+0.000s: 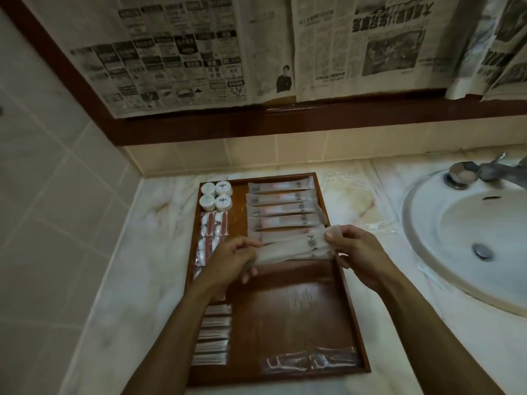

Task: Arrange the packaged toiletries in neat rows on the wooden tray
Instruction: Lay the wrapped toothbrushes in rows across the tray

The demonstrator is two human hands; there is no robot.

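While the dim light blurs most printing, a long frosted sachet (pixel 293 248) is plain enough, held level above the wooden tray (pixel 288 312) between both hands. The left hand (pixel 231 259) pinches its left end with curled fingers; the right hand (pixel 353 250) pinches its right end, thumb on top. Part of the tray's left column is hidden behind the left forearm. Against the far right wall lie five matching frosted sachets (pixel 282 208) in a stacked row. At the far left corner sit four round white pots (pixel 216 195), two by two, and below them clear packs (pixel 214 228) with red and white contents that I cannot identify. Narrow pale packets (pixel 212 337) run down the near left side. Two glossy clear packets (pixel 310 362) lie at the near right edge. The tray rests on a pale marbled worktop (pixel 137 280) beside a white oval basin (pixel 470 232), cut off at the right.
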